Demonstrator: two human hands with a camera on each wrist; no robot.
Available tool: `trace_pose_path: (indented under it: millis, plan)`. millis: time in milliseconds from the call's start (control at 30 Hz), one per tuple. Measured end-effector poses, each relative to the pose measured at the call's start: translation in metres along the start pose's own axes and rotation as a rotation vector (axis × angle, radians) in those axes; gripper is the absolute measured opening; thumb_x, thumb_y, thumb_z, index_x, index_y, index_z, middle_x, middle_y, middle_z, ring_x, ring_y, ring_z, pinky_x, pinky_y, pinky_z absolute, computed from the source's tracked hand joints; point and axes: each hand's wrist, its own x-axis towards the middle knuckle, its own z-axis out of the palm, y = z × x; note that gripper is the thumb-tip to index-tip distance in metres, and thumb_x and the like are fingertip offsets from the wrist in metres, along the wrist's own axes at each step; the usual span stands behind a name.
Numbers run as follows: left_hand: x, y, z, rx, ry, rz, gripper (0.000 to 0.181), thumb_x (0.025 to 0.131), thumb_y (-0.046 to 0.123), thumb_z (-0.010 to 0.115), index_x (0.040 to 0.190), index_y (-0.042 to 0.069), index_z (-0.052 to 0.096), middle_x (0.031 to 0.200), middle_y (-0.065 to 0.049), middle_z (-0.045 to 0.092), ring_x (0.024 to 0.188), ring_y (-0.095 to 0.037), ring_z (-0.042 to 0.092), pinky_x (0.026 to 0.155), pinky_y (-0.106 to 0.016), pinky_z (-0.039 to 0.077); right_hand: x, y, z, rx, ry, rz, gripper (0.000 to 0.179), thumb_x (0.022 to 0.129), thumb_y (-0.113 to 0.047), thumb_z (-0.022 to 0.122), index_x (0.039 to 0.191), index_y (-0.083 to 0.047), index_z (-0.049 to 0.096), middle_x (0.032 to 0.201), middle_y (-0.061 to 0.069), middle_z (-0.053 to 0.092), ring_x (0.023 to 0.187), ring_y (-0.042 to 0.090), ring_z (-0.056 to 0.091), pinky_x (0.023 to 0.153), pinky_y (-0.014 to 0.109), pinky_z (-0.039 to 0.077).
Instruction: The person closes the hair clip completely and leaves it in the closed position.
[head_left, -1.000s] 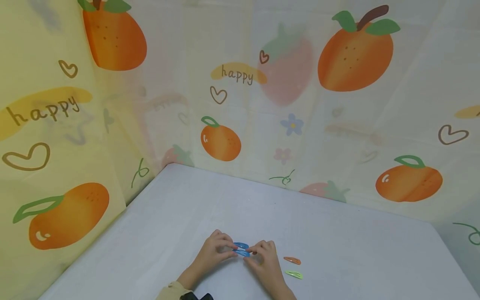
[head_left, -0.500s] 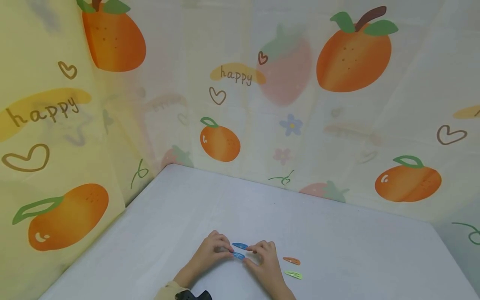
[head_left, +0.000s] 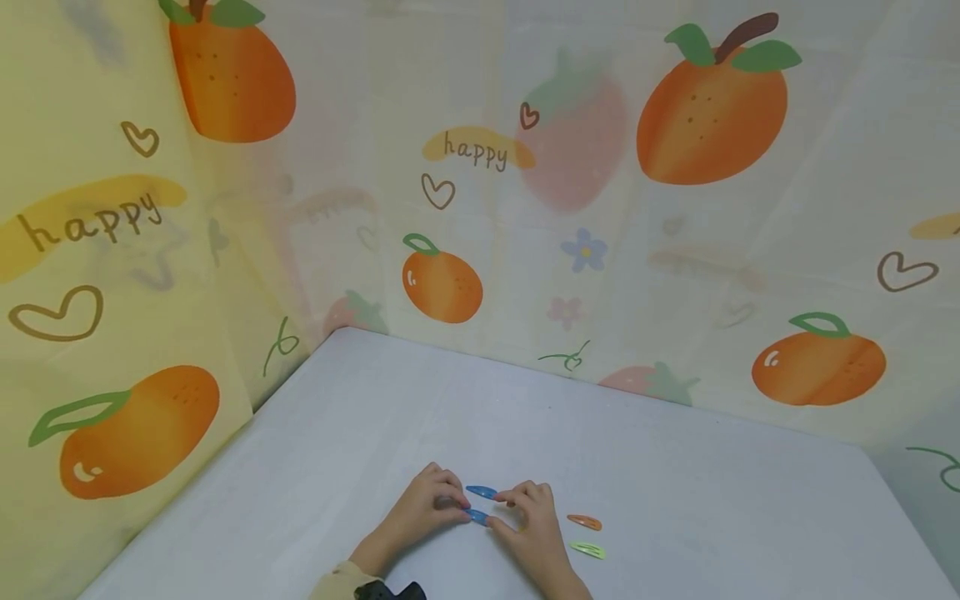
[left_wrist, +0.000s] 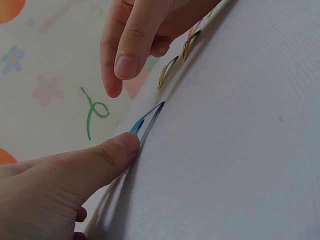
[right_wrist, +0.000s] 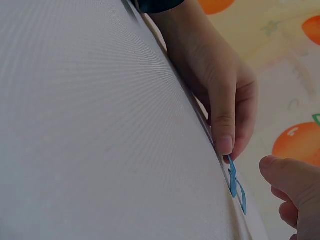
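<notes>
Two blue snap hair clips lie on the white table, one behind the other, between the hands. My left hand (head_left: 422, 510) pinches the left end of the nearer blue hair clip (head_left: 477, 517) between thumb and forefinger. The farther blue hair clip (head_left: 481, 492) lies a short gap behind it. On the other side, my right hand (head_left: 534, 523) hovers with its fingertips at the clips' right ends in the head view. The left wrist view shows that hand's thumb (left_wrist: 131, 60) raised off the held clip, its fingers loosely extended with nothing between them.
To the right of the right hand lie an orange hair clip (head_left: 585, 522) and a lime green hair clip (head_left: 588, 550). A fruit-printed cloth (head_left: 480, 200) rises along the table's back and left edges. A dark wrist device (head_left: 390, 591) sits on the left sleeve.
The left hand has drawn the nearer blue hair clip slightly left and toward the person, widening the gap to the farther clip. The right hand has barely moved.
</notes>
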Motion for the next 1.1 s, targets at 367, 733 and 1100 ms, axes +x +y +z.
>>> trace_pose_path:
  millis: [367, 733, 1100]
  plan:
    - [-0.0003, -0.0004, 0.0011, 0.028, -0.017, -0.025, 0.011, 0.061, 0.032, 0.064, 0.067, 0.023, 0.061, 0.074, 0.016, 0.048, 0.068, -0.003, 0.034, 0.06, -0.017, 0.029, -0.0002, -0.0006, 0.0002, 0.007, -0.006, -0.005, 0.02, 0.06, -0.028, 0.066, 0.076, -0.018, 0.059, 0.073, -0.013, 0.041, 0.067, 0.007, 0.028, 0.055, 0.02, 0.029]
    - [0.0003, -0.0005, 0.0012, 0.021, -0.015, -0.003, 0.011, 0.061, 0.031, 0.064, 0.067, 0.022, 0.061, 0.074, 0.014, 0.048, 0.068, -0.002, 0.033, 0.059, -0.018, 0.03, -0.0001, 0.0007, -0.0005, 0.023, -0.027, -0.032, 0.018, 0.063, -0.027, 0.064, 0.077, -0.018, 0.058, 0.073, -0.01, 0.044, 0.068, 0.005, 0.028, 0.055, 0.019, 0.029]
    - [-0.0011, 0.0021, 0.0055, 0.02, 0.068, 0.011, 0.015, 0.064, 0.028, 0.063, 0.075, 0.019, 0.06, 0.075, 0.014, 0.049, 0.069, -0.004, 0.036, 0.06, -0.019, 0.032, -0.0028, 0.0, -0.0009, 0.031, -0.046, -0.012, 0.017, 0.067, -0.027, 0.061, 0.079, -0.017, 0.057, 0.073, -0.011, 0.043, 0.068, 0.008, 0.03, 0.056, 0.021, 0.029]
